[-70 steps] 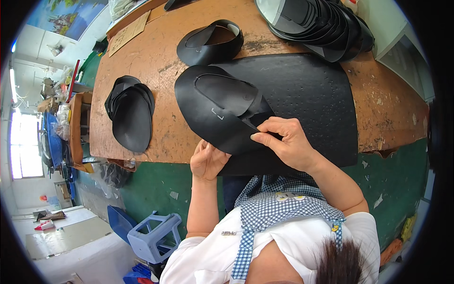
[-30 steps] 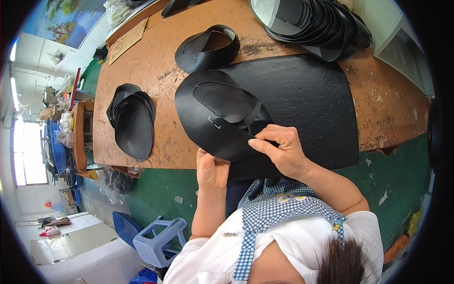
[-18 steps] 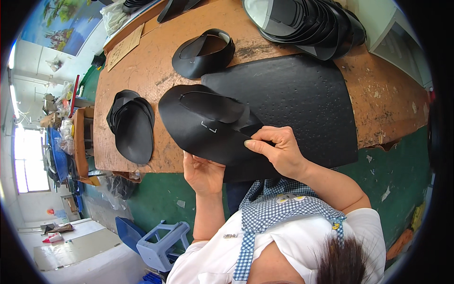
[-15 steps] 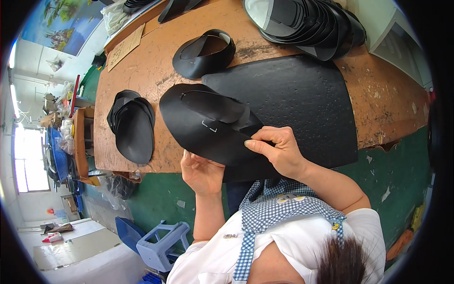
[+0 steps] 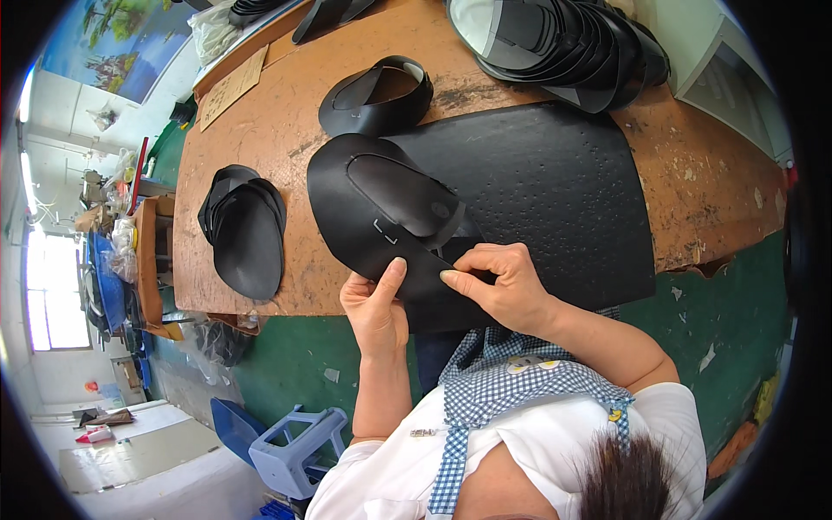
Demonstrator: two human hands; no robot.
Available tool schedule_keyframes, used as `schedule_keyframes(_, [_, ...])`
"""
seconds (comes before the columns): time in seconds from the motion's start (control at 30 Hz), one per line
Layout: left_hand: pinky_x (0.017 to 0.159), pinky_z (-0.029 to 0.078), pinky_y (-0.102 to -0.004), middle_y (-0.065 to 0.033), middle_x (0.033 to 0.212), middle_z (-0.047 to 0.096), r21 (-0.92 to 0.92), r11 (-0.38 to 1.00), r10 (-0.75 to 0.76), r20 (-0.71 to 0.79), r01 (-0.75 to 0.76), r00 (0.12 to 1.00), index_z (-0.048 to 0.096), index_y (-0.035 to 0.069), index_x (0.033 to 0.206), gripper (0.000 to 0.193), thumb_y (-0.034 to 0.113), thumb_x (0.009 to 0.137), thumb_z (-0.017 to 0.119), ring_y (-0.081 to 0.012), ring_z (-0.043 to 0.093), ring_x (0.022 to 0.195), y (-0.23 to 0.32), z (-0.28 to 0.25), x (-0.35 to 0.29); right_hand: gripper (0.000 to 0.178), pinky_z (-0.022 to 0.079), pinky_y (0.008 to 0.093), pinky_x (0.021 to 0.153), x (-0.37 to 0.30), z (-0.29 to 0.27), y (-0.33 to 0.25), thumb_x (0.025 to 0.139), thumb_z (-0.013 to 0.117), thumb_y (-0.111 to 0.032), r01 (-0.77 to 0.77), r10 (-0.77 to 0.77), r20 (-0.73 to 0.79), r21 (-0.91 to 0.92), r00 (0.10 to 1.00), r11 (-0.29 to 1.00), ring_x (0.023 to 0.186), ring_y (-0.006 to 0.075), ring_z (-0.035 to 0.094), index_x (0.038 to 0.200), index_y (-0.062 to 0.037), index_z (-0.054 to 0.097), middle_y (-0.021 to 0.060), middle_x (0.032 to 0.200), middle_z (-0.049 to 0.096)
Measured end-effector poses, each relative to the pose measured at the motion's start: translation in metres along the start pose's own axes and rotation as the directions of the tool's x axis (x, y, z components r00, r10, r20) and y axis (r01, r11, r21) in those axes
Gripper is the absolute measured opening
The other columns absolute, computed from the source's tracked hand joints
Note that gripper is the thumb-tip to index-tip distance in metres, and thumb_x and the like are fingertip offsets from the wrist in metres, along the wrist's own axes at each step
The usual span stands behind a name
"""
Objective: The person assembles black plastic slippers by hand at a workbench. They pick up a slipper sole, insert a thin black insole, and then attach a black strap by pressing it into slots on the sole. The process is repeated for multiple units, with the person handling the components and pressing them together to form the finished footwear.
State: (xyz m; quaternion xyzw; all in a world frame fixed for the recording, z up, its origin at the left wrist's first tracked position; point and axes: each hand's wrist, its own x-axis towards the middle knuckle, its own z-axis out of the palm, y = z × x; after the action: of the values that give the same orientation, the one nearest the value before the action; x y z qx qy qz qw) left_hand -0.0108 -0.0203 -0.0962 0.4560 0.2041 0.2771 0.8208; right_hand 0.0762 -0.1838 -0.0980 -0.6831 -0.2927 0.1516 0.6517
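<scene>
The black upper (image 5: 368,204) is held above the near left part of a black mat (image 5: 555,191), which lies on the worn brown tabletop (image 5: 299,217). The upper is tilted, its rounded end pointing far left and its narrow end near right. The left hand (image 5: 375,305) holds its near edge, thumb pressed on the top face and the other fingers curled underneath, partly hidden. The right hand (image 5: 498,284) pinches the narrow end between thumb and index finger, the gap between them narrow.

On the upper's outer face, beside the inner oval, are 2 white marks (image 5: 378,225) shaped like corner brackets. A 2nd upper (image 5: 368,119), bent into a ring, stands just beyond the held upper and bears a small pale mark. To the left sits a small stack of black pieces (image 5: 249,247); at the far right is a large pile of black pieces (image 5: 572,52).

A cardboard strip (image 5: 234,89) at the far left carries faint writing, too small to read. A small pin (image 5: 424,432) with letter-like shapes is on the person's white shirt, beside the blue-and-white checked apron (image 5: 494,394). A blue plastic stool (image 5: 290,455) stands at the near left.
</scene>
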Motion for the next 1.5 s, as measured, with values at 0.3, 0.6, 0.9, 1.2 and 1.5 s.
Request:
schedule_keyframes(0.3, [0.089, 0.055, -0.0271, -0.0123, 0.11, 0.073, 0.314, 0.931, 0.163, 0.103, -0.187, 0.981, 0.057, -0.005, 0.13, 0.044, -0.004, 0.09, 0.075, -0.0145, 0.069, 0.099, 0.001, 0.01, -0.002, 0.016, 0.039, 0.0251, 0.052, 0.018, 0.0, -0.014, 0.094, 0.075, -0.013, -0.11, 0.11, 0.011, 0.063, 0.994, 0.992, 0.059, 0.003, 0.049, 0.089, 0.002, 0.071, 0.0011, 0.064, 0.063])
schedule_keyframes(0.6, [0.079, 0.057, -0.03, -0.009, 0.096, 0.074, 0.636, 0.67, 0.152, 0.387, -0.383, 0.909, 0.065, -0.004, 0.12, 0.034, -0.003, 0.087, 0.078, -0.0169, 0.071, 0.092, -0.014, 0.021, -0.007, 0.011, 0.051, 0.0202, 0.074, 0.021, -0.003, 0.016, 0.1, 0.069, -0.014, -0.165, 0.309, -0.039, 0.78, 0.95, 0.604, 0.079, 0.0035, 0.062, 0.097, -0.0042, 0.073, -0.0022, 0.09, 0.072])
schedule_keyframes(0.9, [0.101, 0.05, -0.0409, -0.0099, 0.093, 0.066, 0.285, -0.285, -0.103, 0.94, -0.915, 0.325, 0.07, -0.003, 0.103, 0.033, 0.008, 0.072, 0.065, -0.0223, 0.065, 0.088, 0.006, 0.03, 0.025, 0.018, 0.053, 0.0325, 0.069, -0.027, -0.049, -0.01, 0.095, 0.061, -0.01, -0.392, 0.423, 0.18, -0.182, 0.888, 0.902, 0.074, 0.0151, 0.067, 0.092, 0.0045, 0.072, 0.0112, 0.081, 0.072])
schedule_keyframes(1.2, [0.112, 0.046, -0.0431, -0.0137, 0.099, 0.067, -0.019, -0.388, -0.225, 0.972, -0.921, 0.074, 0.073, -0.006, 0.103, 0.034, 0.01, 0.074, 0.063, -0.0245, 0.065, 0.102, -0.002, 0.02, 0.014, 0.031, 0.058, 0.0403, 0.092, -0.011, -0.058, 0.021, 0.083, 0.069, 0.002, 0.352, -0.225, 0.298, -0.496, 0.928, 0.794, 0.108, 0.0322, 0.066, 0.114, 0.0013, 0.069, 0.0153, 0.113, 0.071])
schedule_keyframes(1.5, [0.06, 0.052, -0.0272, -0.0072, 0.081, 0.07, 0.85, 0.263, 0.157, 0.429, -0.456, 0.89, 0.069, -0.001, 0.091, 0.018, 0.007, 0.083, 0.084, -0.0147, 0.065, 0.068, -0.013, -0.003, -0.03, 0.025, 0.06, 0.0351, 0.088, -0.014, -0.052, 0.027, 0.079, 0.079, -0.01, 0.429, -0.306, 0.3, -0.618, 0.903, 0.659, 0.106, 0.0248, 0.068, 0.103, -0.0044, 0.075, 0.009, 0.112, 0.073])
